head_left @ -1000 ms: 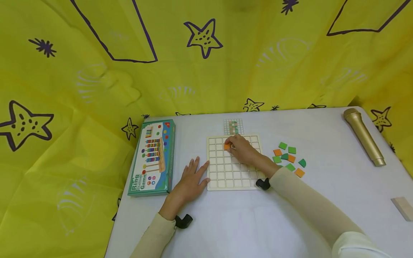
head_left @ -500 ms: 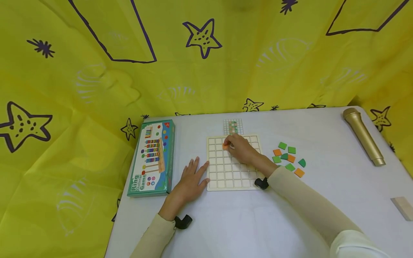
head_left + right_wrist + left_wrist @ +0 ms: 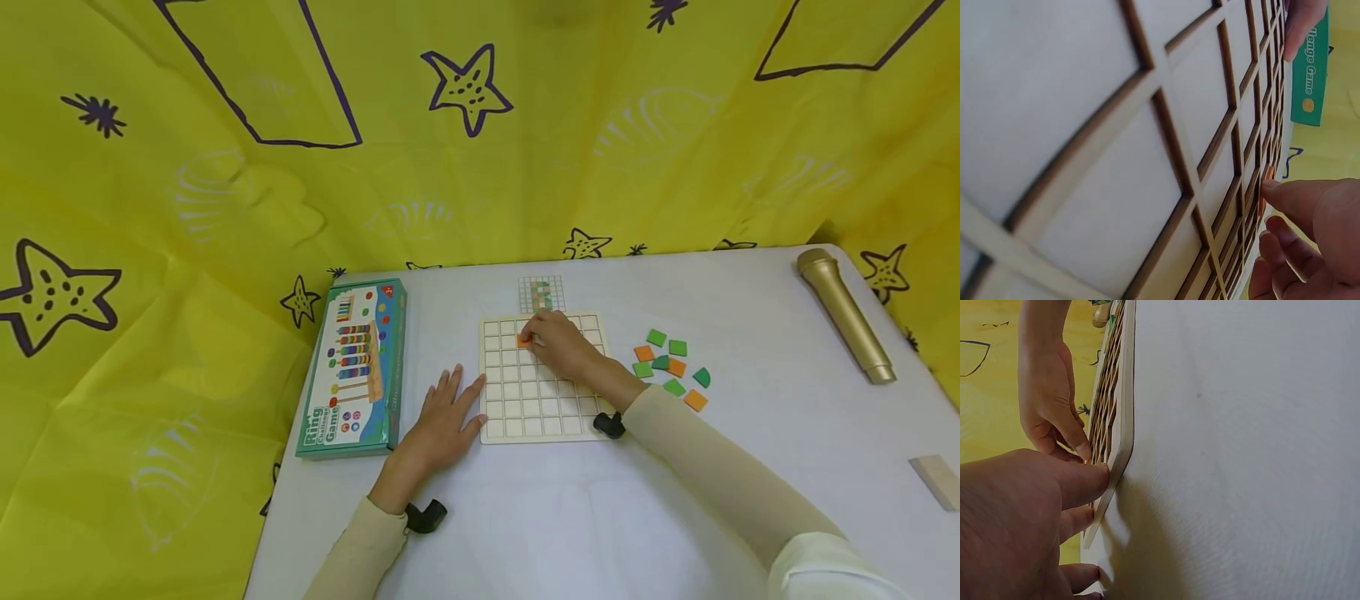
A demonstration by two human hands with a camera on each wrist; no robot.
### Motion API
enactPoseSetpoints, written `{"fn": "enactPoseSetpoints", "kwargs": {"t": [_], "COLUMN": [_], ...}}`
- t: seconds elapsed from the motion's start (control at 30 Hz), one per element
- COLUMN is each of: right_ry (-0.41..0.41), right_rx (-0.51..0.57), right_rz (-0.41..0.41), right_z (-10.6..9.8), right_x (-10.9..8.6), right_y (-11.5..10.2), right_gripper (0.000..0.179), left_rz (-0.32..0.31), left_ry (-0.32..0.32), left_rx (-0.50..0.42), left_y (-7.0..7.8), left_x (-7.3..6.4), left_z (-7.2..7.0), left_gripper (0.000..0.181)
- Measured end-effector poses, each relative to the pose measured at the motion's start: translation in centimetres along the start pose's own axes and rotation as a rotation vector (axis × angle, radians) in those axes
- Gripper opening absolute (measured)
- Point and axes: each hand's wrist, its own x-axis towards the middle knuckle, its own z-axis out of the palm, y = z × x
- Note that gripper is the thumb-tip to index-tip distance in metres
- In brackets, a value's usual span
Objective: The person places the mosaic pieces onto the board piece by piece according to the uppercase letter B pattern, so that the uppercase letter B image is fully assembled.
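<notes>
A wooden grid board (image 3: 522,408) lies flat in the middle of the table. My right hand (image 3: 562,343) is over its upper part, thumb and fingertips pinching an orange square tile (image 3: 522,341) at a cell in the second row. In the right wrist view the thumb is on the orange tile (image 3: 1268,181), with the other fingers bent below it. My left hand (image 3: 444,421) rests beside the board's left edge, fingers spread; in the left wrist view its fingertips touch the board's rim (image 3: 1124,434).
Behind the board lies a small pattern card (image 3: 542,294) with a grid. Several loose green and orange tiles (image 3: 675,387) are scattered to the right. A Ring Challenge Game box (image 3: 352,367) stands at the left, a gold microphone (image 3: 847,317) and a wooden block (image 3: 936,481) at the right.
The orange tile and the right fingertips have shifted slightly left, and the tile now lies lower within the grid cell. The left hand stays where it was.
</notes>
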Motion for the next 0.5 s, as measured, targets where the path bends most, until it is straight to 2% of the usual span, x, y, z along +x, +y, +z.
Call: {"fn": "enactPoseSetpoints", "kwargs": {"t": [0.13, 0.27, 0.5], "right_ry": [-0.026, -0.036, 0.023], "right_rx": [0.018, 0.080, 0.099], "right_rz": [0.022, 0.076, 0.177], "right_z": [-0.9, -2.7, -6.5], "right_x": [-0.5, -1.4, -3.4], "right_y": [0.4, 1.5, 4.4], "right_gripper": [0.018, 0.025, 0.030], "left_rz": [0.003, 0.007, 0.015], "left_ry": [-0.001, 0.003, 0.009], "left_rx": [0.002, 0.002, 0.002], "left_y": [0.0, 0.0, 0.0], "left_x": [-0.1, -0.1, -0.1], "left_z": [-0.1, 0.0, 0.0], "left_gripper": [0.062, 0.062, 0.062]}}
